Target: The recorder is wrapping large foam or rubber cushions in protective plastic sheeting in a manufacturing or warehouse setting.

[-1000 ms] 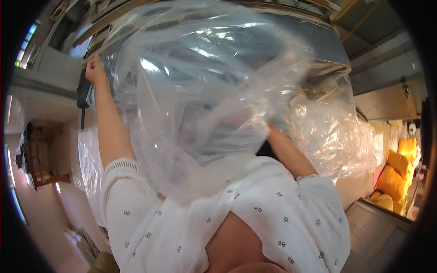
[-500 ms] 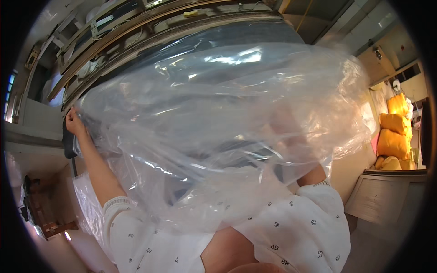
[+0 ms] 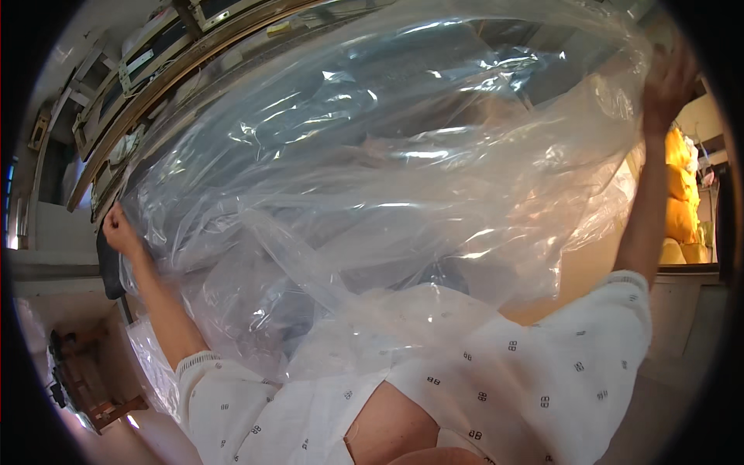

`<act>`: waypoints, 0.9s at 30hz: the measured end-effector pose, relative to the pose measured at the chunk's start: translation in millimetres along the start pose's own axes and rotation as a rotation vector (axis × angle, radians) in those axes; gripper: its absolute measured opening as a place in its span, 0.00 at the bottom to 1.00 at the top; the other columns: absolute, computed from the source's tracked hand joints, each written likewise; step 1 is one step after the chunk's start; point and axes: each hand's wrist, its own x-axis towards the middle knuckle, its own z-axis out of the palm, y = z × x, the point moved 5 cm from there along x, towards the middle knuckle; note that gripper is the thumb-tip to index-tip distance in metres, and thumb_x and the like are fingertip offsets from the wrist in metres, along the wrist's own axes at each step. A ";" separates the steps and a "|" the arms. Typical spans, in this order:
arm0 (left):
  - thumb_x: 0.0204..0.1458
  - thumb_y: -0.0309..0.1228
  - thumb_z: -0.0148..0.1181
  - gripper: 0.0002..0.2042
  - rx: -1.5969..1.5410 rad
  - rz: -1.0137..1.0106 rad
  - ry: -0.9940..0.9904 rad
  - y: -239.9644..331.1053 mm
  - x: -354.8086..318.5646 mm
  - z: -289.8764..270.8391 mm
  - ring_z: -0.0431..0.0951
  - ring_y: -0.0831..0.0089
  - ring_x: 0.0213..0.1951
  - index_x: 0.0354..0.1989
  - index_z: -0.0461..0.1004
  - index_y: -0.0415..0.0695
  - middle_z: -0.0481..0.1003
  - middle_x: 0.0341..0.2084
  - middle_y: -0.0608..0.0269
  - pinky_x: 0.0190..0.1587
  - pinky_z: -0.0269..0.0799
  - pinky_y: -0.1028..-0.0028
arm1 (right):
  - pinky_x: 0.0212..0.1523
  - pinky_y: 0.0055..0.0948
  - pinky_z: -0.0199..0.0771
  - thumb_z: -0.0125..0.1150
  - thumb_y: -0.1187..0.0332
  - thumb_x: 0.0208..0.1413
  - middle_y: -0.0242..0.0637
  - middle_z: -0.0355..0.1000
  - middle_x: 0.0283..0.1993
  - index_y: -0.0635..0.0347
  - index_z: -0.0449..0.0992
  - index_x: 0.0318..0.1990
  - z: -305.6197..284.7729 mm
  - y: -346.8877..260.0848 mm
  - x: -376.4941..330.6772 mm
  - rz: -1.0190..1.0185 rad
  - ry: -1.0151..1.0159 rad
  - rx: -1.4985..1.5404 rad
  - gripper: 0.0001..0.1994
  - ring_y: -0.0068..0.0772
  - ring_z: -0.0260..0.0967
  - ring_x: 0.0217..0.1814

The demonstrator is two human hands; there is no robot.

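Observation:
A large clear plastic sheet (image 3: 356,209), wrinkled and billowing, spreads across the middle over a dark surface and drapes toward my chest. My left hand (image 3: 118,226) is closed in a pinch on the sheet's left edge, beside the table's far-left corner. Out at the upper right, my right hand (image 3: 670,81) is raised with the arm stretched. It is next to the sheet's right edge, but its fingers are smeared by motion, so I cannot see whether they grip it.
Long wooden and metal rails (image 3: 155,85) run along the far left side of the table. Yellow bundles (image 3: 682,190) are stacked at the right, partly behind my right forearm. A brown wooden stand (image 3: 101,380) is at the lower left.
My right hand has come out from behind the plastic and swung up to the far right. The sheet has risen and billowed upward. My left hand stays at the left edge, slightly lower.

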 end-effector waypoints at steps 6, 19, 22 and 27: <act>0.48 0.44 0.57 0.17 0.091 -0.072 -0.125 -167.6 47.4 -92.9 0.71 0.65 0.28 0.30 0.76 0.39 0.74 0.25 0.57 0.35 0.66 0.69 | 0.54 0.32 0.59 0.63 0.61 0.44 0.39 0.55 0.60 0.49 0.59 0.58 113.2 -217.9 -207.6 0.304 -0.858 0.495 0.32 0.45 0.52 0.62; 0.49 0.47 0.55 0.19 0.292 -0.006 -0.133 -151.7 30.6 -77.5 0.71 0.62 0.29 0.29 0.75 0.39 0.74 0.25 0.55 0.35 0.65 0.67 | 0.48 0.28 0.61 0.59 0.49 0.46 0.35 0.67 0.42 0.56 0.73 0.44 224.4 -235.3 -46.8 0.229 -0.610 0.492 0.23 0.34 0.64 0.42; 0.49 0.47 0.55 0.19 0.380 0.009 -0.104 -154.1 28.6 -83.3 0.71 0.63 0.32 0.31 0.74 0.39 0.73 0.28 0.56 0.36 0.65 0.68 | 0.44 0.21 0.61 0.55 0.55 0.52 0.26 0.70 0.35 0.60 0.73 0.39 267.4 -260.6 -47.4 0.530 -1.170 1.319 0.17 0.20 0.64 0.40; 0.49 0.47 0.55 0.19 0.364 0.025 -0.067 -124.4 23.8 -90.6 0.71 0.63 0.32 0.33 0.75 0.40 0.73 0.29 0.55 0.39 0.64 0.69 | 0.38 0.28 0.66 0.57 0.54 0.48 0.28 0.72 0.28 0.58 0.75 0.34 295.5 -268.4 -47.2 0.525 -1.053 1.218 0.16 0.25 0.67 0.33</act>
